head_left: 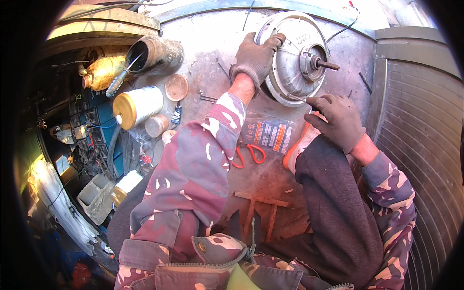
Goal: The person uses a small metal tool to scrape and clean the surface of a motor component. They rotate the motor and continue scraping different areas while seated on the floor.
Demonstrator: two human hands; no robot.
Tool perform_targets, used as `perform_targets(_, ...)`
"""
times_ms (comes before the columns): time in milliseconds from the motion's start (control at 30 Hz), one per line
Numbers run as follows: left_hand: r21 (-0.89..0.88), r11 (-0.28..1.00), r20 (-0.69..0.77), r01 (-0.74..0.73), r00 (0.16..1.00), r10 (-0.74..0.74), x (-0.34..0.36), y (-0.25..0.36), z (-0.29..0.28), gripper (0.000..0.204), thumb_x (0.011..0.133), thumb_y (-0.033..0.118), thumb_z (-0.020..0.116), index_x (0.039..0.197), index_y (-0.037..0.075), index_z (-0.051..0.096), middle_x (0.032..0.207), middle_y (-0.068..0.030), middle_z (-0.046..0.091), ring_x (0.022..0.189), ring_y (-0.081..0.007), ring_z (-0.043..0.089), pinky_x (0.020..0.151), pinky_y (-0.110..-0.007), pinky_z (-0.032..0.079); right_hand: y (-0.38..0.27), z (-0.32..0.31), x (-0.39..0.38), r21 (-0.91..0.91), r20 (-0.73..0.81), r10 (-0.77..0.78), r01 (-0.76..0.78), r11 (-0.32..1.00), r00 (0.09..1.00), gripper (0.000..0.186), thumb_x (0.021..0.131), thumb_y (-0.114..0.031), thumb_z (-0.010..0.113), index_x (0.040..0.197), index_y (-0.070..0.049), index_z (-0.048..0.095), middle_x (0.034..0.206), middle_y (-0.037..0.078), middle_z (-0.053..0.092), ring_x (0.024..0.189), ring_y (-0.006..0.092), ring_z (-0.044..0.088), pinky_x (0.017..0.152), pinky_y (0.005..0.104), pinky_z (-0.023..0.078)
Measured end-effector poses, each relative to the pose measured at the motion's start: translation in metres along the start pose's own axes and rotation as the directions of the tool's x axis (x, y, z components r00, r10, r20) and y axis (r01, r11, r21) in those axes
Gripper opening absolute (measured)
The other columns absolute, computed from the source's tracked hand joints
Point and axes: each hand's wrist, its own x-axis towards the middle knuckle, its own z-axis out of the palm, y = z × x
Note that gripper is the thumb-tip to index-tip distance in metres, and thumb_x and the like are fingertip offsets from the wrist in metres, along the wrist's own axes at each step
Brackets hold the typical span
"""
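Note:
A round silver hub motor (288, 72) stands tilted on the dusty floor, its axle (329, 65) pointing right. My gloved left hand (254, 54) grips its upper left rim, fingers curled over the edge. At the lower edge of the motor, my gloved right hand (337, 120) is closed on a thin metal tool (296, 98), whose tip reaches the rim. The tool's kind does not show, as its rear is inside the fingers. Below the motor lie a clear printed plastic packet (270, 135) and orange-handled scissors (255, 154).
On the left are a rusty cylinder (166, 54) with a screwdriver (117, 83) across its mouth, a white tub with a yellow lid (140, 105), and a concrete block (96, 197). Several bolts (208, 98) lie nearby. A ribbed metal panel (420, 130) bounds the right side.

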Motion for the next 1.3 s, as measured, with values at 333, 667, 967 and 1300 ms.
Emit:
perform_targets(333, -0.118, 0.993, 0.002, -0.016, 1.0, 0.016, -0.004, 0.0, 0.001, 0.072, 0.083, 0.049, 0.082, 0.127, -0.007, 0.069, 0.118, -0.0253, 0.076, 0.111, -0.0362, 0.074, 0.101, -0.044, 0.055, -0.002, 0.009, 0.018, 0.605, 0.708, 0.52, -0.79, -0.098, 0.478, 0.039, 0.11, -0.037, 0.062, 0.11, -0.001, 0.074, 0.078, 0.001, 0.067, 0.056, 0.0116, 0.061, 0.052, 0.0297, 0.049)
perform_targets(667, -0.035, 0.999, -0.02, -0.018, 1.0, 0.017, 0.0, -0.004, 0.002, 0.077, 0.083, 0.055, 0.081, 0.127, -0.007, 0.069, 0.119, -0.0264, 0.076, 0.112, -0.0388, 0.074, 0.101, -0.044, 0.055, -0.007, 0.005, 0.003, 0.111, -0.03, 0.302, -0.297, 0.948, 0.953, 0.042, 0.097, -0.042, 0.075, 0.112, -0.002, 0.076, 0.09, 0.014, 0.076, 0.076, 0.0283, 0.075, 0.07, 0.045, 0.057)
perform_targets(967, -0.054, 0.998, 0.082, -0.008, 0.997, 0.013, 0.0, -0.001, -0.002, 0.074, 0.092, 0.033, 0.077, 0.135, -0.02, 0.048, 0.119, -0.0215, 0.076, 0.105, -0.0213, 0.072, 0.094, -0.03, 0.058, -0.004, 0.02, 0.01, 0.63, 0.697, 0.487, -0.774, -0.064, 0.527, 0.048, 0.108, -0.044, 0.065, 0.095, 0.001, 0.075, 0.071, 0.0, 0.061, 0.053, 0.0095, 0.055, 0.05, 0.0259, 0.045)
perform_targets(1300, -0.076, 0.996, 0.041, -0.049, 0.998, 0.053, 0.0, 0.0, 0.0, 0.072, 0.091, 0.034, 0.074, 0.133, -0.021, 0.051, 0.117, -0.0222, 0.076, 0.103, -0.0212, 0.072, 0.095, -0.03, 0.057, -0.006, 0.007, 0.005, -0.025, -0.153, 0.022, -0.026, 0.999, 0.988, 0.038, 0.102, -0.044, 0.07, 0.099, -0.007, 0.077, 0.078, 0.011, 0.07, 0.07, 0.0348, 0.07, 0.068, 0.0482, 0.055)
